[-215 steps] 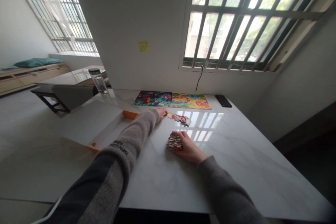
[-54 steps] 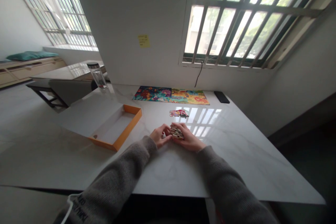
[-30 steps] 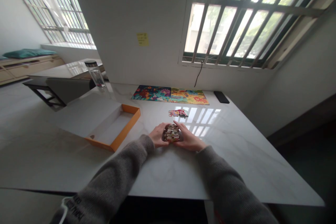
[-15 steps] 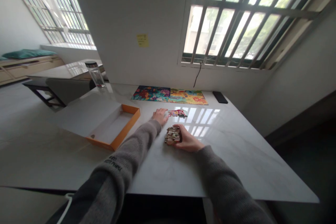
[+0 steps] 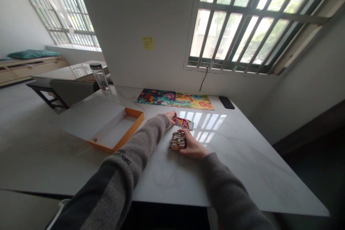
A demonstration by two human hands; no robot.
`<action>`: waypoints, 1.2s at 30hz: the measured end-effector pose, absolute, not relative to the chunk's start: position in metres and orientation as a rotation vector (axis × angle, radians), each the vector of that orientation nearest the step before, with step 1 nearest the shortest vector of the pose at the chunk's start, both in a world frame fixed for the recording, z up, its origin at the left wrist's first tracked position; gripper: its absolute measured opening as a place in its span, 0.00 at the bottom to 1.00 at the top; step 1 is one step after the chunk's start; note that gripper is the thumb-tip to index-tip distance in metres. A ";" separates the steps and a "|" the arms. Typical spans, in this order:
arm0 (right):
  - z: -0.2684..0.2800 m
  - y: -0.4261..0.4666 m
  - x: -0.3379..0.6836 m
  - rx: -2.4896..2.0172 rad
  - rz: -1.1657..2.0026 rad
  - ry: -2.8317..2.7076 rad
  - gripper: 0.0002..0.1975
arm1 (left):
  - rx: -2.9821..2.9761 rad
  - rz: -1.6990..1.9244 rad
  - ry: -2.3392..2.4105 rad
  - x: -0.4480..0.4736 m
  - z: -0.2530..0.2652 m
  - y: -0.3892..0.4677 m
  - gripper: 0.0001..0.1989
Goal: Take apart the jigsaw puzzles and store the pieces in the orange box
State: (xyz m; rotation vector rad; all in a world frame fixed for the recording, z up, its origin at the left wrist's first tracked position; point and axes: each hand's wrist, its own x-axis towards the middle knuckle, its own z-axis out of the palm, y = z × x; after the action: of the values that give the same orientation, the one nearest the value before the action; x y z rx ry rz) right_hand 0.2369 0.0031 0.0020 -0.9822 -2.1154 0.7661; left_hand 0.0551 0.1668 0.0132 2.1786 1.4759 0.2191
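My right hand point(image 5: 194, 146) is wrapped round the right side of a thick stack of jigsaw puzzle pieces point(image 5: 178, 141), standing on the white table with their layered edges toward me. Farther off, my left hand point(image 5: 171, 117) pinches the left end of a few joined puzzle pieces point(image 5: 185, 123), coloured red, green and yellow. These pieces look slightly raised toward me. The left fingertips are partly hidden by the hand itself. Left of that arm sits an open orange box point(image 5: 128, 129) with a white inside.
Two colourful picture sheets point(image 5: 156, 97) lie side by side along the wall, with a black phone point(image 5: 226, 102) to their right. A clear bottle point(image 5: 100, 77) with a dark lid stands at the back left. Window light reflects off the white tabletop point(image 5: 242, 158).
My left hand has moved slightly right and closed on the small puzzle pieces, which now tilt and show more of their face. The right hand keeps its hold on the stack.
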 end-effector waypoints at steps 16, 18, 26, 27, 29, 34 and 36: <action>0.001 0.013 0.233 -1.282 0.876 -2.009 0.40 | 1.786 0.536 1.188 0.016 0.009 0.128 0.15; -0.002 0.012 0.233 -1.277 0.812 -2.047 0.40 | 1.742 0.679 1.158 0.006 0.008 0.119 0.15; -0.007 0.010 0.229 -1.166 0.591 -2.122 0.43 | 1.570 1.012 0.997 -0.030 -0.011 0.074 0.23; -0.007 0.010 0.230 -1.179 0.575 -2.123 0.43 | 1.581 0.984 0.959 -0.032 -0.010 0.067 0.24; -0.008 0.010 0.231 -1.205 0.557 -2.119 0.43 | 1.618 0.884 0.916 -0.034 -0.006 0.054 0.23; -0.009 0.011 0.234 -1.204 0.571 -2.134 0.45 | 1.838 0.580 0.952 -0.023 -0.002 0.030 0.18; -0.008 0.011 0.235 -1.192 0.583 -2.146 0.47 | 1.919 0.519 0.994 -0.016 -0.004 0.026 0.17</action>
State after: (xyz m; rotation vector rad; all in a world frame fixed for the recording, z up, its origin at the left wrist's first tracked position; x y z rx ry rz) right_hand 0.2350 0.0107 -0.0077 -1.1924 -2.1462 0.5825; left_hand -0.0159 0.0264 -0.0040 1.9187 0.9939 0.5195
